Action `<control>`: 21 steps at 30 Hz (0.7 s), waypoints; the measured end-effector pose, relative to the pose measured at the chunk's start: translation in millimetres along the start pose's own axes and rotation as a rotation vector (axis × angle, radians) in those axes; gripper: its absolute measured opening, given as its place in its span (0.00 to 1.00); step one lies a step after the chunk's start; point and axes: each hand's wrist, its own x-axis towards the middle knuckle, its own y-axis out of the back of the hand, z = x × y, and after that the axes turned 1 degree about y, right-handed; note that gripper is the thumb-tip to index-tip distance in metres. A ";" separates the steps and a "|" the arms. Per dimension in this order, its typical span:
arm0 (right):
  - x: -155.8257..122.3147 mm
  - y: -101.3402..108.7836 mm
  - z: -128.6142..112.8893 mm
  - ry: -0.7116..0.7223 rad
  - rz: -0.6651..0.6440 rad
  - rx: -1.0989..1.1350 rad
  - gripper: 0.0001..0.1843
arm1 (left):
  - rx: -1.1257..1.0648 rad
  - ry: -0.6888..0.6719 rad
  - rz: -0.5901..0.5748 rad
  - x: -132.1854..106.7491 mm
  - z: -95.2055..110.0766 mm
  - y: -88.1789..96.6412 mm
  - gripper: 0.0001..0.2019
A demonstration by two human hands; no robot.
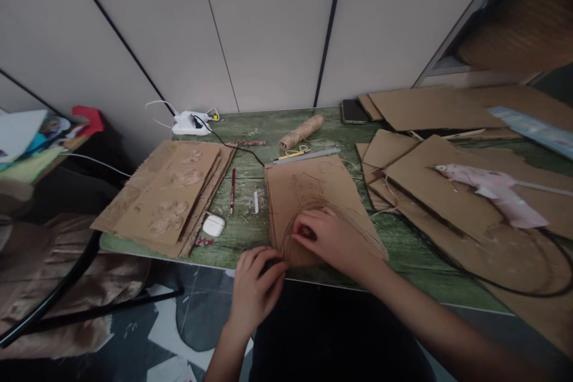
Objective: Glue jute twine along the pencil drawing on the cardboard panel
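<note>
Green table [244, 240], strewn with cardboard [329, 182]
On it lie a twine roll [302, 132], phone [353, 111], pencil [233, 190], white case [213, 225] and power strip [190, 124].

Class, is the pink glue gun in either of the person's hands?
No, the pink glue gun lies on the cardboard, apart from the left hand and the right hand.

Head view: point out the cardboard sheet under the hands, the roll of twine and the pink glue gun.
Cardboard sheet [344, 192]: head view, bare upper face, right of the drawing.
Roll of twine [302, 132]: head view, middle of the wound twine.
Pink glue gun [498, 182]: head view, on its body.
</note>
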 end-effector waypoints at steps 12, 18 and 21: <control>3.9 -4.4 -2.5 -0.026 -0.015 -0.023 0.06 | -0.027 0.024 -0.001 3.2 4.1 1.6 0.10; 3.5 -2.2 -2.6 -0.051 -0.020 0.015 0.05 | -0.063 0.114 -0.047 19.5 6.7 11.2 0.08; 2.4 0.3 -2.3 -0.063 -0.020 0.040 0.04 | -0.050 0.053 -0.115 32.6 3.6 13.6 0.10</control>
